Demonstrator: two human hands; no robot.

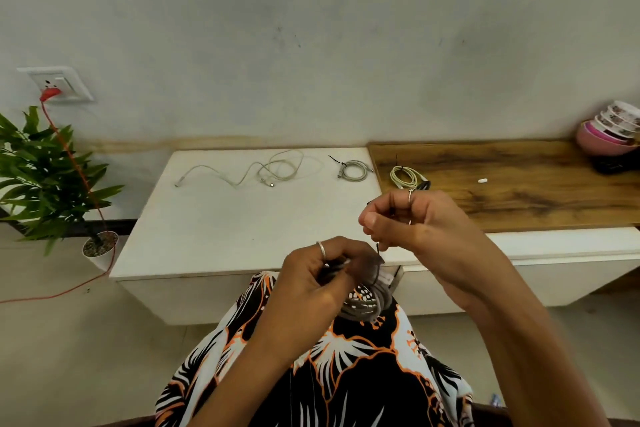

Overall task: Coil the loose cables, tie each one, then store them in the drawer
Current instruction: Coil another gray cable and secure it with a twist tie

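Note:
My left hand (322, 274) grips a coiled grey cable (365, 305) that hangs over my lap, in front of the white cabinet (214, 225). My right hand (412, 225) pinches the end of a thin black tie (380, 252) that runs down to the coil. On the cabinet top lies a loose white cable (263, 170), uncoiled. To its right rests a coiled grey cable (354, 170) with a black tie on it. A coiled pale yellow cable (405, 176), also tied, lies on the wooden top (519, 184).
A stack of bowls (613, 135) stands at the far right of the wooden top, with a small white piece (482, 180) nearby. A potted plant (52, 180) stands at the left, and a red cord (69, 156) runs from a wall socket (57, 83) to the floor.

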